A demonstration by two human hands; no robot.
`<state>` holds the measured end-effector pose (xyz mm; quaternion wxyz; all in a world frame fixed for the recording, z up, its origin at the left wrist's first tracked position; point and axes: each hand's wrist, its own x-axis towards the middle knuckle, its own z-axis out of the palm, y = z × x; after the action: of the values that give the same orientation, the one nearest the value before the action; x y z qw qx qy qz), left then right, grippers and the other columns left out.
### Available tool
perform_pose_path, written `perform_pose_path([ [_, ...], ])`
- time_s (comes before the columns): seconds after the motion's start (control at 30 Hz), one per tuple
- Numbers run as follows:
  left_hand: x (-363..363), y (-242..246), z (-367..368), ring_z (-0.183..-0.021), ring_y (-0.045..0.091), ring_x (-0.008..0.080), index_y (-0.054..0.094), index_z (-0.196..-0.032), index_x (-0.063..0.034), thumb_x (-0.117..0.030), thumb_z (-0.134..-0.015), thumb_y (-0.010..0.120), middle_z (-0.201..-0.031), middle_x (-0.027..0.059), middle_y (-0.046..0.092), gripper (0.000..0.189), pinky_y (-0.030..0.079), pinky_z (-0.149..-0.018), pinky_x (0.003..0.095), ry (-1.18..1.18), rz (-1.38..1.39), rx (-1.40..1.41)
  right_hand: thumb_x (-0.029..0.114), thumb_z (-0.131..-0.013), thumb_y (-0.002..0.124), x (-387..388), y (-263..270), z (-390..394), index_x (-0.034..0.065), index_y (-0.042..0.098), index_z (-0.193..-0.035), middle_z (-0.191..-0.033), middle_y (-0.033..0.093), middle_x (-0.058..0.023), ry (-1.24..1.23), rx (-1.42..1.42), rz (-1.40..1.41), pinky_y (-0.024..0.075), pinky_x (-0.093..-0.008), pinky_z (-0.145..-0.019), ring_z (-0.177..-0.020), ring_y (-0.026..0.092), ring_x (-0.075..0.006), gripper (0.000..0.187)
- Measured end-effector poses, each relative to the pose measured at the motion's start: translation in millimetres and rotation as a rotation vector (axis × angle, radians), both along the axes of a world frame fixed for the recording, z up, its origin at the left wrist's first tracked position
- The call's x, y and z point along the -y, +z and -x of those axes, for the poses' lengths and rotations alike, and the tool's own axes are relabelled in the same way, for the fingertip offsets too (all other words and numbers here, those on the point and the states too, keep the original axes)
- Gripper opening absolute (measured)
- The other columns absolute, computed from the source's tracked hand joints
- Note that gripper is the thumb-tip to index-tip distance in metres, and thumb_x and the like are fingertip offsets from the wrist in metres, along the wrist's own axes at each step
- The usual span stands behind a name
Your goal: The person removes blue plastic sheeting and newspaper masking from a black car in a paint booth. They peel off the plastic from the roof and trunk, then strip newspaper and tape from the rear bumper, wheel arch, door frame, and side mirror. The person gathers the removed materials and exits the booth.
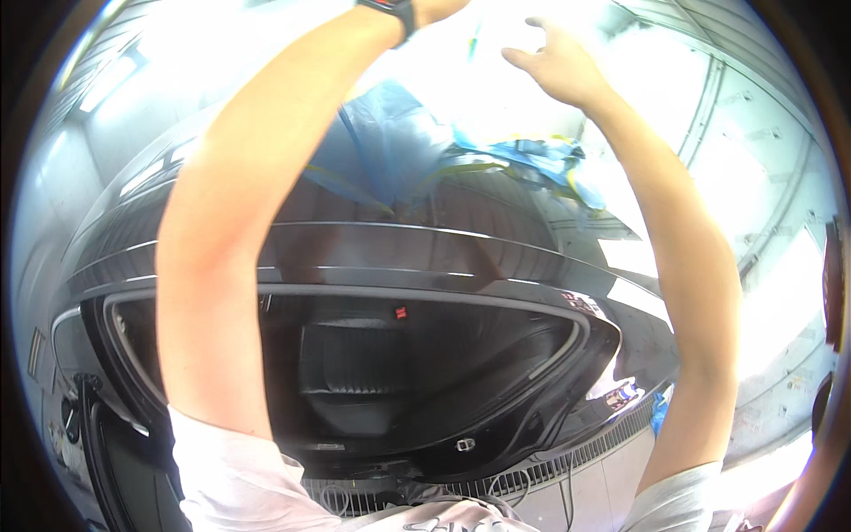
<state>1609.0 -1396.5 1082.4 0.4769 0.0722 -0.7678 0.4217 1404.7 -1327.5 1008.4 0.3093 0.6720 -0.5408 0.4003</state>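
My left hand [440, 9] is raised at the top edge, mostly cut off and washed out by glare, with a black watch [392, 12] on the wrist. What its fingers do cannot be seen. To its right, my right hand [562, 70] reaches up with thumb and fingers apart, and I see nothing held in it. Below both hands, crumpled blue plastic film [399, 143] with yellow strips lies over the far part of a dark car roof [412, 249]. A bunched part of the film [532, 159] spreads under my right hand, apart from it.
The car's door opening is before me, showing a black seat [356, 359] and a red buckle [400, 312]. An open car door [100, 412] stands at left. A floor grate [598, 442], cables [568, 489] and a blue item [659, 412] lie at lower right. Pale wall panels [764, 199] rise right.
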Motion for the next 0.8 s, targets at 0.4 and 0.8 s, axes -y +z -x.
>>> perform_pose_path([
  [0.4,-168,-54,284,-0.106,0.065,0.0414,0.070,-0.112,0.0008,-0.022,-0.088,0.066,-0.108,0.0206,0.071,0.033,0.052,-0.096,0.0473,-0.536,-0.311,0.283,0.032,-0.106,0.054,-71,-17,259,0.0021,0.059,-0.115,-0.105,0.069,-0.0127,0.467,1.055,0.023,0.0579,-0.0352,-0.081,-0.090,0.072,-0.0241,0.032],
  [0.8,-34,-170,289,-0.120,0.064,0.0418,0.062,-0.131,0.0063,-0.067,-0.085,0.071,-0.125,0.0299,0.068,0.086,0.050,-0.102,0.0456,0.525,-1.142,0.413,0.030,-0.102,0.053,-265,-128,613,0.0051,0.066,-0.093,-0.064,0.059,-0.0036,-0.100,1.194,-0.037,0.0451,-0.0299,-0.044,-0.049,0.055,-0.0133,0.030],
])
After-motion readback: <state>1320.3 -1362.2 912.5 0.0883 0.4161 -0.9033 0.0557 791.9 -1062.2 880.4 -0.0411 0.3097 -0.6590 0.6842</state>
